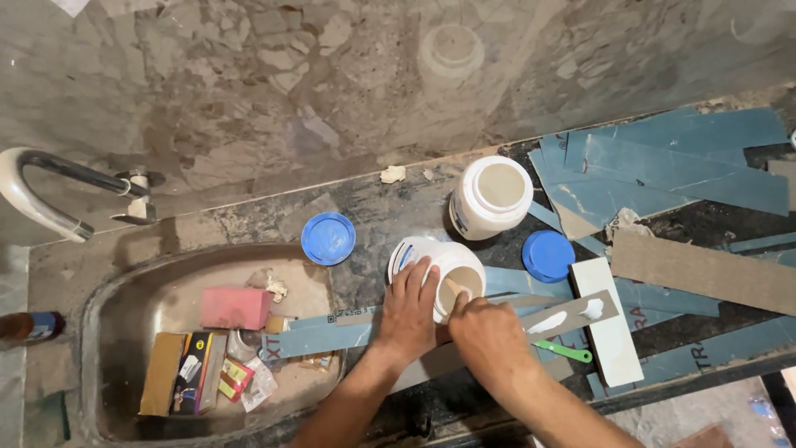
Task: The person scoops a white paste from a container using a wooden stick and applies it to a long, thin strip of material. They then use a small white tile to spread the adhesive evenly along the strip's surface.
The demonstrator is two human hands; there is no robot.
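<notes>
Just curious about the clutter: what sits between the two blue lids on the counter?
In the head view, between the left blue lid and the right blue lid lies the tilted white jar, steadied by the left hand while the right hand dips a stick in.

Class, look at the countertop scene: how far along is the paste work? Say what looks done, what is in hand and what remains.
Done: both blue lids are off, and white paste is smeared on the grey strip. In hand: the left hand steadies the tilted white jar while the right hand dips a stick into it. Left: the upright jar stands open and untouched; the white tile piece is mostly bare.
</notes>
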